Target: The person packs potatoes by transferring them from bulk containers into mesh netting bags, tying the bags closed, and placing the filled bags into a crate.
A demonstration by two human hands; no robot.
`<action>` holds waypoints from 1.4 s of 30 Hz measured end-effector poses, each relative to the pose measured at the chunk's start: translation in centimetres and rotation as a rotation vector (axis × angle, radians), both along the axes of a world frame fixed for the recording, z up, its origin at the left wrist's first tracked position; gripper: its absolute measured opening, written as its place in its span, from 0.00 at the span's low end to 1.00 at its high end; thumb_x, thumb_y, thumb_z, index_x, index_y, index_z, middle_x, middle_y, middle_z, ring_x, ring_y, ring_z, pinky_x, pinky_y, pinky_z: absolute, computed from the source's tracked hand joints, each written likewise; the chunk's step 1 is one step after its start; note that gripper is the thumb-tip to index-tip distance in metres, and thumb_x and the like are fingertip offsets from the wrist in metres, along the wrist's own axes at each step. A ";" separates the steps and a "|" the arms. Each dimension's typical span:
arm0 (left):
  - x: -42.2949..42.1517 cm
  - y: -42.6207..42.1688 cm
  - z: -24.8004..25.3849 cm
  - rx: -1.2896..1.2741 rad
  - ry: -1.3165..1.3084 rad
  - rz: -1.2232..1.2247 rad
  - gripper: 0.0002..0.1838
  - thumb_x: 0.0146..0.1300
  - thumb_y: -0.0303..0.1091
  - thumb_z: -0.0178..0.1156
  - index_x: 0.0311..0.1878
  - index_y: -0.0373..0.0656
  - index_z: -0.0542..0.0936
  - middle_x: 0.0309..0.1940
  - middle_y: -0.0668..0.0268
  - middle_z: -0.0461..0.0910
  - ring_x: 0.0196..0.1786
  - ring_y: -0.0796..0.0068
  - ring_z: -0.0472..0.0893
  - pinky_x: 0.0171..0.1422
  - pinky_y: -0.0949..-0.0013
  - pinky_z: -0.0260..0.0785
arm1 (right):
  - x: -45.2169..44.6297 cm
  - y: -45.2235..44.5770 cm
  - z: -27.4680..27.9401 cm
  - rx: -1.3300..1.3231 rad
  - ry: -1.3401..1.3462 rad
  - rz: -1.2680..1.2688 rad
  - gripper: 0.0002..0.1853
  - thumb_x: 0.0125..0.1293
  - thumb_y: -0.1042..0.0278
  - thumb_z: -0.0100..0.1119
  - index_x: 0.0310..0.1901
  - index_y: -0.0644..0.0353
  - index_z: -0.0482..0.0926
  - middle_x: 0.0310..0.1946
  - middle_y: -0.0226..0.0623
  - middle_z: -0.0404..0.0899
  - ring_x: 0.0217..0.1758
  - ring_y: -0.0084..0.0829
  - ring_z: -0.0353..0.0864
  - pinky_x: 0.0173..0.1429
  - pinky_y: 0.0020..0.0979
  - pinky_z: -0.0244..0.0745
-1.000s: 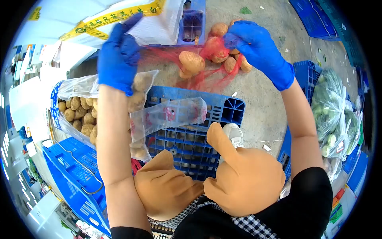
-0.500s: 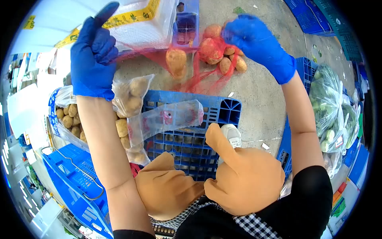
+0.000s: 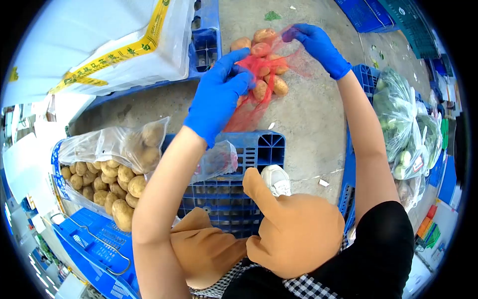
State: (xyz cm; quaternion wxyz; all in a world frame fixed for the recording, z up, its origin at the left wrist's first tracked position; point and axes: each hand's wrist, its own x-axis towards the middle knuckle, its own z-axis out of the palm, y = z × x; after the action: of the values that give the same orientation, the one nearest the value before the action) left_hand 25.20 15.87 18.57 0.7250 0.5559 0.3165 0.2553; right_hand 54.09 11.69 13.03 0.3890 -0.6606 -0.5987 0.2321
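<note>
Both my hands wear blue gloves. A red mesh bag with several potatoes lies on the concrete floor ahead of me. My right hand pinches the thin edge of the mesh and holds it raised at the bag's far right side. On the near left side, my left hand has its fingers curled at the red netting, closed on it. The netting bunches over the potatoes between the two hands; some potatoes are partly covered by it.
A clear plastic bag of potatoes lies open at the left. A blue plastic pallet is before my feet, with a printed clear bag on it. A white foam box stands far left; bagged green vegetables sit at right.
My left hand has moved right and down to the potatoes, and the stretched mesh has slackened. My right hand now holds the mesh edge up. The view has shifted left.
</note>
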 end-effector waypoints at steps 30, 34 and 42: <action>-47.8 -25.7 -18.6 0.250 1.374 0.910 0.22 0.56 0.40 0.57 0.55 0.52 0.70 0.50 0.55 0.72 0.44 0.51 0.76 0.45 0.56 0.71 | -34.2 7.9 9.5 -0.299 -0.630 1.070 0.13 0.63 0.74 0.50 0.47 0.68 0.76 0.40 0.41 0.80 0.41 0.30 0.78 0.49 0.27 0.71; -47.5 -23.1 -21.0 0.143 1.451 0.891 0.23 0.56 0.40 0.55 0.56 0.52 0.68 0.48 0.55 0.73 0.42 0.52 0.77 0.43 0.54 0.71 | -45.4 3.3 9.0 -0.205 -0.717 1.402 0.11 0.59 0.72 0.54 0.43 0.62 0.78 0.37 0.44 0.80 0.37 0.40 0.80 0.41 0.32 0.74; -49.2 -27.9 -16.0 0.215 1.280 1.154 0.12 0.59 0.44 0.55 0.36 0.46 0.80 0.37 0.59 0.78 0.38 0.55 0.78 0.40 0.58 0.71 | -56.9 -3.1 1.0 -0.223 -0.458 1.760 0.11 0.59 0.65 0.56 0.41 0.59 0.78 0.31 0.39 0.80 0.30 0.38 0.80 0.36 0.34 0.74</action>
State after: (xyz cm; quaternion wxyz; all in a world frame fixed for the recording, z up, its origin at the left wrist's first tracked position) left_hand -23.95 -12.07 2.62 0.1085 0.4109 0.8700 0.2499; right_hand -2.86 8.60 14.05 -0.1222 -0.0298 -0.9227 0.3645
